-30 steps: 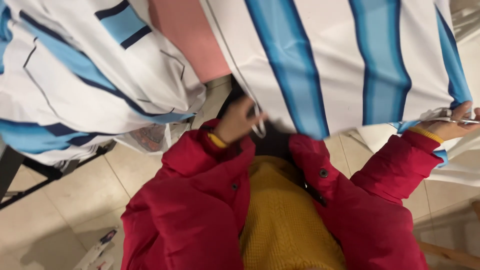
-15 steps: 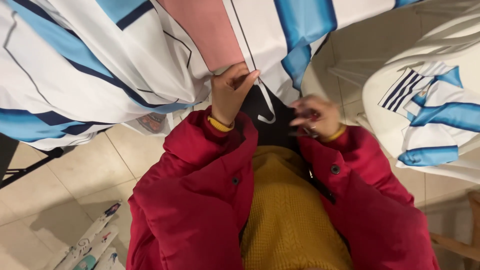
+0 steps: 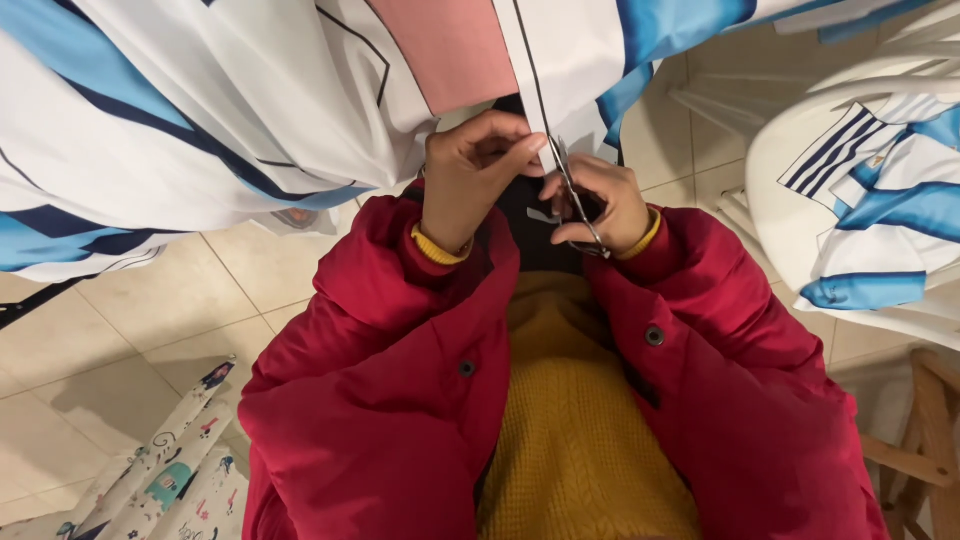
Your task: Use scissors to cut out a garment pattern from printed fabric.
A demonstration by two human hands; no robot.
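A white shirt with light blue stripes and thin dark piping [image 3: 250,110] lies spread over a table edge in front of me. My left hand [image 3: 475,175] pinches the shirt's hem close to my chest. My right hand [image 3: 600,205] grips small metal scissors [image 3: 572,195], their blades pointing up at the hem right beside my left fingers. Both arms are in red padded jacket sleeves with yellow cuffs, over a mustard sweater.
A pink surface [image 3: 450,45] shows between the shirt panels. More blue-and-white shirts [image 3: 880,210] lie on a white plastic chair [image 3: 790,150] at right. Patterned fabric [image 3: 170,470] rests on the tiled floor at lower left. A wooden stool [image 3: 925,440] stands at lower right.
My right hand came in from the far right to my chest, scissors now at the hem. The left hand shifted along the shirt edge to meet it.
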